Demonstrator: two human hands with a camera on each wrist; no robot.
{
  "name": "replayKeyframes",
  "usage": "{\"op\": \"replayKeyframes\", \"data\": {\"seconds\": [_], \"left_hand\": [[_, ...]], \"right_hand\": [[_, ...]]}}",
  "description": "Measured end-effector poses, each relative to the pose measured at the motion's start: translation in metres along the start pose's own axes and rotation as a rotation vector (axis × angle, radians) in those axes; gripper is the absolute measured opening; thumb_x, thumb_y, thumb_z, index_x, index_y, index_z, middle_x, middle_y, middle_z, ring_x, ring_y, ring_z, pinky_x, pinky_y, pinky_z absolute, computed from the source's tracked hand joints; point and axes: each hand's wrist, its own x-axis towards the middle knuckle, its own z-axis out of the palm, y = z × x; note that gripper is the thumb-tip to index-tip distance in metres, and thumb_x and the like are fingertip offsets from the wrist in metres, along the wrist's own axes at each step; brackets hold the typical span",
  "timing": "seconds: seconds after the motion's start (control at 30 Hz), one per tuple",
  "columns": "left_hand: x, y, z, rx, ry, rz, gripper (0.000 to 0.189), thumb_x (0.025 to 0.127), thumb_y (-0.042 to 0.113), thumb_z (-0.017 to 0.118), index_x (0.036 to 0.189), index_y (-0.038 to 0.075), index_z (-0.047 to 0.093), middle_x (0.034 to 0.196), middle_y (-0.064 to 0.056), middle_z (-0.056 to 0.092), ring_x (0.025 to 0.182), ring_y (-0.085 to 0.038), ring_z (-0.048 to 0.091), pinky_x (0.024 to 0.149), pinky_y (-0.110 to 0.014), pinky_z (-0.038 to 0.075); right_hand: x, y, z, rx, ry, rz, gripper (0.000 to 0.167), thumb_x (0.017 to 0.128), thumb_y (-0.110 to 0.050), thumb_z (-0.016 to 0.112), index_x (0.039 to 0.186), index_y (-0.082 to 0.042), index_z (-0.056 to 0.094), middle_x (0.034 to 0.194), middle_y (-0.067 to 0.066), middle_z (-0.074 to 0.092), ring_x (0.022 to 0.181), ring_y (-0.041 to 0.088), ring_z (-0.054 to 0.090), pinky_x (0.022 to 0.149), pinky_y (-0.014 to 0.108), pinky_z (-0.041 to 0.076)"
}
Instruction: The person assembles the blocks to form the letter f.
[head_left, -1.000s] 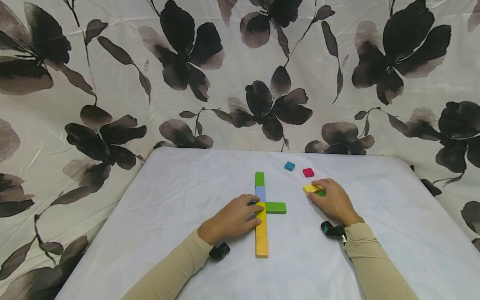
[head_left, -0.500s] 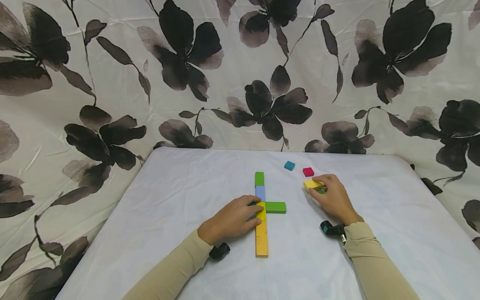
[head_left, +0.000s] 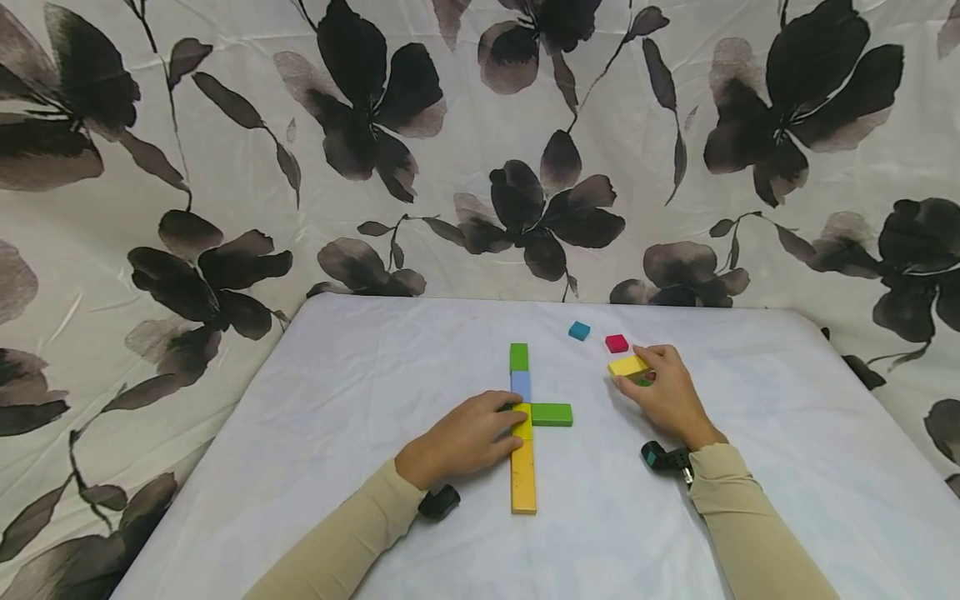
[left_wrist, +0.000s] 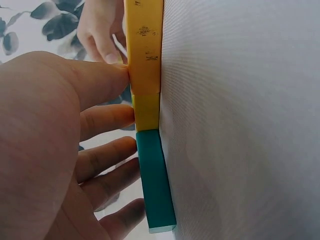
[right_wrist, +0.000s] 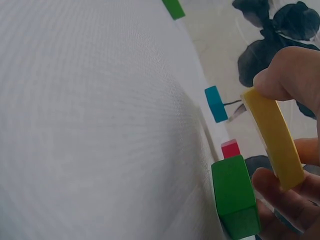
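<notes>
Presently, right of head-view centre, the right hand [head_left: 667, 393] pinches a yellow rectangular block [head_left: 626, 367], long axis rising slightly rightward; left hand [head_left: 463, 435] fingers are apart.

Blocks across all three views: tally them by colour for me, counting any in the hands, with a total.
Green: 3 (far block, crossbar block, thick block by the right hand)
Yellow: 3 (held block, short block, deeper-toned long block)
Blue or teal: 3 (light blue block, loose blue block, teal block)
Red: 1 (red block)
Total: 10
</notes>
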Motion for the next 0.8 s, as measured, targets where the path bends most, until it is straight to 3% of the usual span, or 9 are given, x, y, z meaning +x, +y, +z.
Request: {"op": "replayKeyframes", "data": {"seconds": [0.47, 0.8], "left_hand": [[0.001, -0.001, 0.001, -0.016, 0.006, -0.007, 0.043, 0.101, 0.036, 0.061, 0.134, 0.009, 0.065, 0.145, -0.007, 0.05, 0.132, -0.021, 0.048, 0.111, -0.034, 0.039], [0.003, -0.001, 0.0, -0.015, 0.0, -0.006, 0.043, 0.1, 0.037, 0.062, 0.134, 0.01, 0.065, 0.145, -0.007, 0.05, 0.132, -0.021, 0.047, 0.111, -0.034, 0.038]], "right_hand": [[0.004, -0.004, 0.001, 0.005, 0.01, -0.046, 0.058, 0.089, -0.024, 0.076, 0.134, 0.006, 0.055, 0.137, 0.023, 0.046, 0.113, 0.037, 0.053, 0.093, 0.051, 0.052], [0.008, -0.013, 0.005, 0.035, -0.015, -0.054, 0.058, 0.089, -0.023, 0.076, 0.137, 0.004, 0.055, 0.134, 0.021, 0.05, 0.115, 0.035, 0.053, 0.095, 0.05, 0.051]]}}
